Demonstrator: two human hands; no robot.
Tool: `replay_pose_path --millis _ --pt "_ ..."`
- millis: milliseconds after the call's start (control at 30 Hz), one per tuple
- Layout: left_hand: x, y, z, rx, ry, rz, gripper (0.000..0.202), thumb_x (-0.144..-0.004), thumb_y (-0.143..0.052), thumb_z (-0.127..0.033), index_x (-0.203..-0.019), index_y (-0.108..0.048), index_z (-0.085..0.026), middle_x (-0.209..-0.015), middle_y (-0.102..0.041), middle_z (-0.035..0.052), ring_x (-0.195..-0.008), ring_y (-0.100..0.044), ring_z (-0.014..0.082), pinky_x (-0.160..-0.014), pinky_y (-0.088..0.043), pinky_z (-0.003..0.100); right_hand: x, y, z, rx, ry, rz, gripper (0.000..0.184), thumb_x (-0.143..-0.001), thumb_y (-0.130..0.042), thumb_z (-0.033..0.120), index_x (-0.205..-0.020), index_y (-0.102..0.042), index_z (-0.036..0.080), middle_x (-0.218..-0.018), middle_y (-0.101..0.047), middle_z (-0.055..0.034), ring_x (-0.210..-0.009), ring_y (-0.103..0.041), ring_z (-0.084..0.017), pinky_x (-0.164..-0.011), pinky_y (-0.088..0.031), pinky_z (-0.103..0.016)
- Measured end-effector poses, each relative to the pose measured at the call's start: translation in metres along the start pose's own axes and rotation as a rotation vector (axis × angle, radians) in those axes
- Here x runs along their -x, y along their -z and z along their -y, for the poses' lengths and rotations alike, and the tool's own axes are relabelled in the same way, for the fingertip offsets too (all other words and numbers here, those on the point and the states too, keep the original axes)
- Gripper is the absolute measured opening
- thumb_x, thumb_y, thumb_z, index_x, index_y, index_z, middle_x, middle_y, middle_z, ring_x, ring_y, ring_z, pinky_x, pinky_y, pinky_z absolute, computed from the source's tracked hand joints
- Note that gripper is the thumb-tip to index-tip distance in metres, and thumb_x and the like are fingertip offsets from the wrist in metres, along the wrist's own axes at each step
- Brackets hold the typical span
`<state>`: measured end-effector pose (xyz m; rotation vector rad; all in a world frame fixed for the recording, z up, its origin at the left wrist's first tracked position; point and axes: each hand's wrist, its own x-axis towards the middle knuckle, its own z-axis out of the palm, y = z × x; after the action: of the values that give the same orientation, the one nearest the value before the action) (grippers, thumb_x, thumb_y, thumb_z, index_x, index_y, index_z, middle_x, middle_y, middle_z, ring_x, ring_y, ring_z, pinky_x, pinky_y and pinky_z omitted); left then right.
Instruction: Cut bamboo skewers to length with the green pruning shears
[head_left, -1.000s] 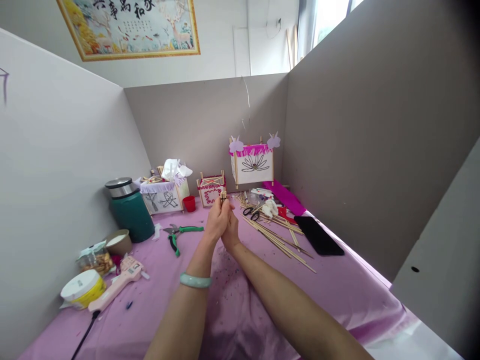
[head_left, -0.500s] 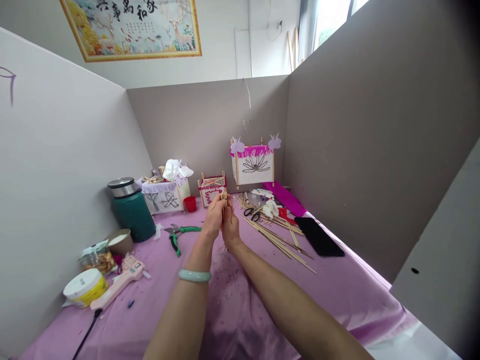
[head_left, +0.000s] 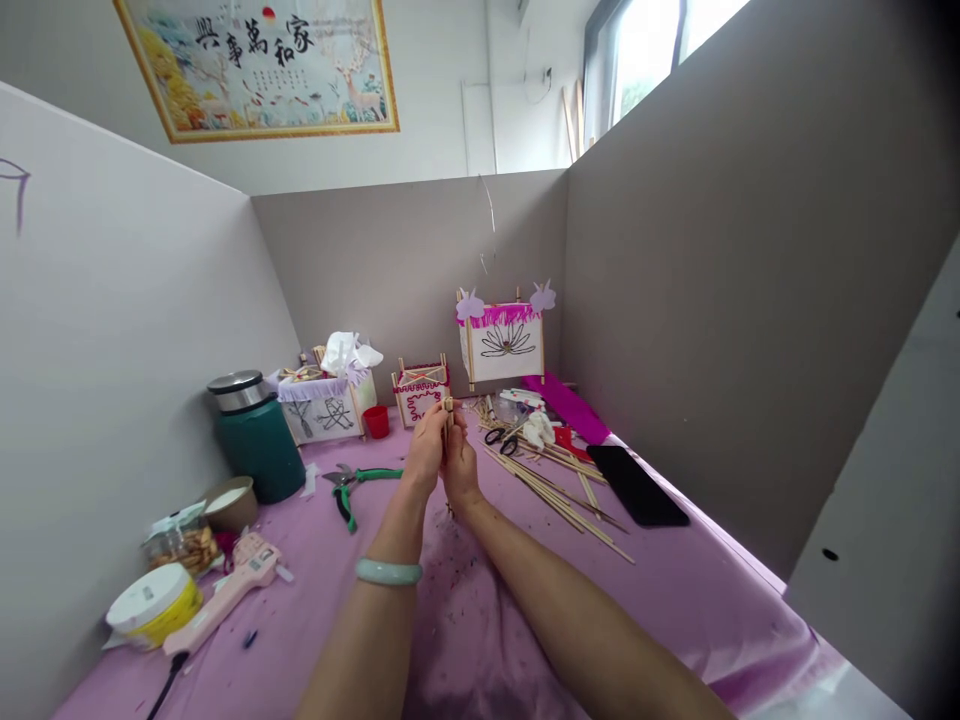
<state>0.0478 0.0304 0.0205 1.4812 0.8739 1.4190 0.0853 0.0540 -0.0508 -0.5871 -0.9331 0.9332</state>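
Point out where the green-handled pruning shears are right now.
In the head view the green-handled shears lie on the pink tablecloth, left of the left hand, between it and the dark green kettle, just in front of the red cup.

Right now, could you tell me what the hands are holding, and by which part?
The left hand and right hand together clasp a small stick bundle around its middle, top end showing.

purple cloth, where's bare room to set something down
Bare cloth near right, between loose sticks, black phone and partition. A smaller patch between glue gun, green cutters and left forearm. Crowded: the back lanterns, the left wall's tubs, and centre, where left hand and right hand grip a stick bundle.
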Motion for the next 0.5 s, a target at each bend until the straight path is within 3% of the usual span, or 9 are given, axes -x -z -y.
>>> replay_pose_path --millis 100,267,500 --pt "0.0001 -0.003 -0.0014 0.0 -0.01 -0.023 0.024 -0.078 -0.037 -0.024 -0.092 -0.055 -0.017 -0.077 -0.061 0.0032 -0.072 -0.059 0.0152 -0.067 -0.049 0.026 0.002 -0.0024 0.0085 0.007 0.048 -0.009 0.041 -0.089 -0.042 0.05 -0.115 -0.058 0.022 -0.109 -0.067 -0.0064 -0.102 -0.061 -0.02 -0.076 -0.052 -0.031" --pt "0.0004 -0.0036 -0.0005 -0.009 -0.043 -0.027 0.023 -0.077 -0.037 -0.022 -0.09 -0.055 -0.018 -0.077 -0.061 0.0028 -0.073 -0.059 0.0149 -0.069 -0.049 0.026 0.0021 -0.001 0.0086 0.087 0.108 -0.035 0.039 -0.09 -0.042 0.047 -0.113 -0.059 0.021 -0.115 -0.065 -0.0064 -0.111 -0.058 -0.02 -0.083 -0.051 -0.031" --pt "0.0013 0.0008 0.0011 0.011 -0.036 0.0 0.027 -0.075 -0.039 -0.024 -0.096 -0.055 -0.017 -0.074 -0.06 0.0016 -0.068 -0.058 0.014 -0.065 -0.048 0.025 0.0059 -0.0012 0.0062 0.129 0.069 0.0 0.04 -0.091 -0.039 0.049 -0.111 -0.061 0.022 -0.107 -0.068 -0.0068 -0.1 -0.064 -0.02 -0.081 -0.052 -0.032"
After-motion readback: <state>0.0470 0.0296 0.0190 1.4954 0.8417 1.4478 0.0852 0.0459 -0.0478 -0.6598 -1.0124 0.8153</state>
